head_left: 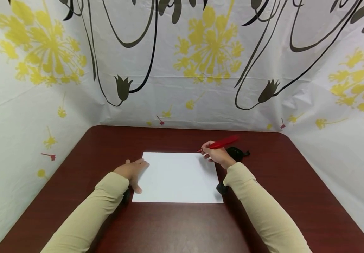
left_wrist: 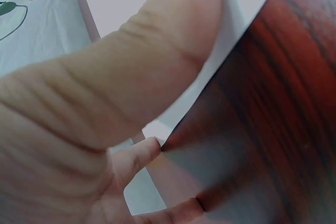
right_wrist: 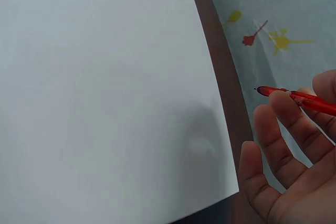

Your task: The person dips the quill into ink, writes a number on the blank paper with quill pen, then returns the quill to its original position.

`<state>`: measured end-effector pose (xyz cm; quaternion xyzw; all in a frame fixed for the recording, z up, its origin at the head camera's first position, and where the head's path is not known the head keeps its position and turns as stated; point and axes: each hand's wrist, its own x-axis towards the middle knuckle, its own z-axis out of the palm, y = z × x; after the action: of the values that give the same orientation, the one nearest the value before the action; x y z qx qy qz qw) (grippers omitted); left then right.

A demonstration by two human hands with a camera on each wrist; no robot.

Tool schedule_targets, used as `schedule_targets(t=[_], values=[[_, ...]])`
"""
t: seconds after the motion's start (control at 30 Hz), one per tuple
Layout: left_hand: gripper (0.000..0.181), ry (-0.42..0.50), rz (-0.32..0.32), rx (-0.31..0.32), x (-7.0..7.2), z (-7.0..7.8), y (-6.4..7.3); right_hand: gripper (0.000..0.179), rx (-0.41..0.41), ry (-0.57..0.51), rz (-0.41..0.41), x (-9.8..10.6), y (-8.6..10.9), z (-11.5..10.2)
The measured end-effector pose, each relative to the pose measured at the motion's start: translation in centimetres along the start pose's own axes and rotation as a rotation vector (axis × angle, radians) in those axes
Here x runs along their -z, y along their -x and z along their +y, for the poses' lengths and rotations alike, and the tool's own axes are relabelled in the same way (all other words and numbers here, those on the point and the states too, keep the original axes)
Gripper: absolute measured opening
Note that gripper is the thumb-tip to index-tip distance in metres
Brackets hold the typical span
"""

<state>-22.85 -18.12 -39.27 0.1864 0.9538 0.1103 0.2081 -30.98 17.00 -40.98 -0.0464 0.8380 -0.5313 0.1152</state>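
A blank white sheet of paper (head_left: 175, 179) lies on the dark red-brown table. My left hand (head_left: 133, 173) rests on its left edge, fingers spread and thumb on the near left part; in the left wrist view two fingertips touch the wood and the paper's edge. Above the sheet's far right corner my right hand (head_left: 217, 154) pinches a red pen (head_left: 224, 142) between thumb and forefinger. In the right wrist view the pen's tip (right_wrist: 261, 90) points left, apart from the paper, and the other fingers are loosely bent.
The table (head_left: 182, 225) has rounded far corners. A white cloth (head_left: 182, 98) with yellow flowers and dark stems hangs behind and beside it. Dark wrist-camera parts (head_left: 237, 153) show beside the right wrist.
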Motion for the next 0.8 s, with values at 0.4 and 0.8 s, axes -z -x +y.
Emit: schedule_targets(t=[0.4, 0.8], values=[[0.113, 0.001, 0.017, 0.03, 0.1, 0.3, 0.0, 0.023, -0.011, -0.041, -0.02, -1.8, -0.7, -0.3], [0.116, 0.023, -0.001, 0.041, -0.2, 0.3, 0.1, 0.027, -0.022, -0.033, -0.024, -3.4, -1.0, 0.0]])
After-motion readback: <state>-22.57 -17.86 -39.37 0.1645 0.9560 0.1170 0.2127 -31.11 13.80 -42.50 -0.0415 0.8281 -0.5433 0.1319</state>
